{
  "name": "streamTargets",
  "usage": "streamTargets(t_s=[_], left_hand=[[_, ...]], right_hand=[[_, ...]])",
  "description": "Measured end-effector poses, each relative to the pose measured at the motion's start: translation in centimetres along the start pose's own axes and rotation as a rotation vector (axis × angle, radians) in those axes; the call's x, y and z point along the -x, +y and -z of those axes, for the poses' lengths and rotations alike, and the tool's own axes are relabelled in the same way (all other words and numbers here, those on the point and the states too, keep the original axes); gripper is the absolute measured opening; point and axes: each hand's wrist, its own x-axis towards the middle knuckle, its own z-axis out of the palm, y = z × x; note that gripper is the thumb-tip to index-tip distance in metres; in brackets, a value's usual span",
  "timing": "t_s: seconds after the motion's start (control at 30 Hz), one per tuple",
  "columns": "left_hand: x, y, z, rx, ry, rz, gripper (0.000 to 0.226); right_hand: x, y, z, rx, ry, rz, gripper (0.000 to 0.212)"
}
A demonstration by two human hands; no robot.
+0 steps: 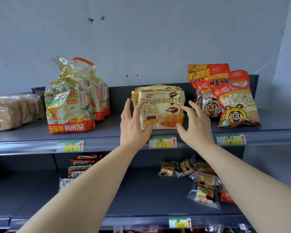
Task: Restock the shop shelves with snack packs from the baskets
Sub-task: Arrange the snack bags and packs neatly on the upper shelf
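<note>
A cream and gold croissant pack (pixel 163 108) stands upright at the front of a short row of like packs, in the middle of the top shelf (pixel 107 132). My left hand (pixel 134 125) is spread against the pack's left edge, fingers apart and touching its front. My right hand (pixel 195 125) is spread at its right edge, fingertips at the pack's side. Neither hand closes around it. No basket is in view.
Left of the croissants stand orange-and-green cake bags (pixel 69 108) and clear packs of rice cakes (pixel 12 111). Red bun-snack bags (pixel 233 100) lean at the right. The lower shelf (pixel 141 195) holds wrapped bars (pixel 81 165) and small cake packets (pixel 203 185). Price tags (pixel 163 142) line the shelf edges.
</note>
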Motion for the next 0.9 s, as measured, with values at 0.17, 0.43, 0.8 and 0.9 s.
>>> streamTargets(t_s=[0.17,0.43,0.8,0.9], left_hand=[[0.5,0.7,0.6,0.012,0.08,-0.128,0.043],[1.3,2.9,1.4,0.029,-0.112,-0.214,0.024],[2.9,7.1,2.1,0.128,-0.29,-0.372,0.033],[2.7,9.0,1.7,0.134,-0.347,-0.43,0.039]], right_hand=[[1.0,-0.3,0.7,0.08,-0.043,-0.029,0.057],[2.4,-1.7,2.5,0.229,-0.213,-0.174,0.059],[5.7,-1.5,6.7,0.304,-0.21,-0.362,0.053],[5.5,-0.4,8.0,0.334,-0.139,-0.388,0.045]])
